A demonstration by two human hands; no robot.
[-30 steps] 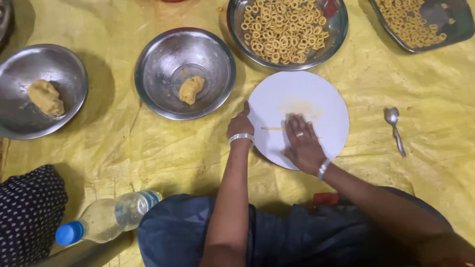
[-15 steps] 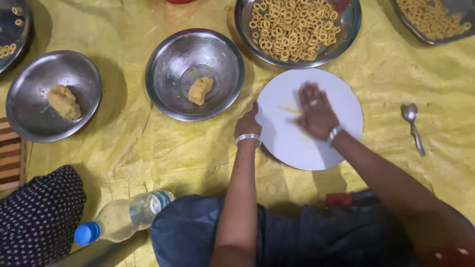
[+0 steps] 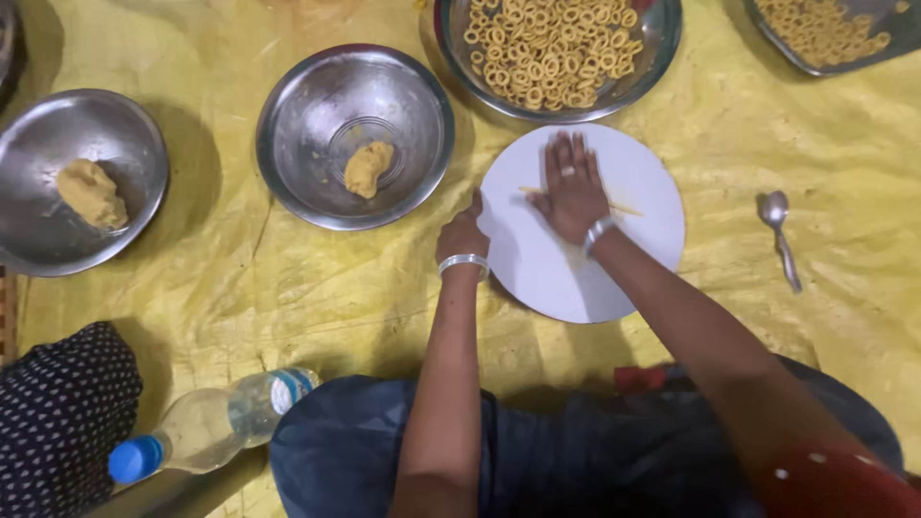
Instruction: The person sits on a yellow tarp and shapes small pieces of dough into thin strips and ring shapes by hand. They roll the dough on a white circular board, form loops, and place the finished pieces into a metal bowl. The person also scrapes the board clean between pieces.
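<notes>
1. The dough strand (image 3: pixel 628 208) lies across the middle of the white plate (image 3: pixel 585 278), under the right hand (image 3: pixel 571 187). This hand is flat, fingers spread, palm pressing on the strand, not gripping.
2. The left hand (image 3: pixel 463 233) rests at the 9 o'clock rim of the plate, fingers curled on the edge to steady it.
3. Risk, as I judge: too much pressure may break the thin strand or make it uneven; if the left hand slips, the plate may slide on the yellow sheet (image 3: pixel 288 297).
4. Count: one plate, one strand, two hands.
5. Outward: two bowls with a dough lump, at 10 o'clock (image 3: pixel 355 134) and far at 9 o'clock (image 3: pixel 77 182); two trays of rings, at 12 o'clock (image 3: pixel 556 48) and 2 o'clock (image 3: pixel 825 34); one spoon (image 3: pixel 782 235) at 3 o'clock; one bottle (image 3: pixel 206 422) at 7 o'clock.
</notes>
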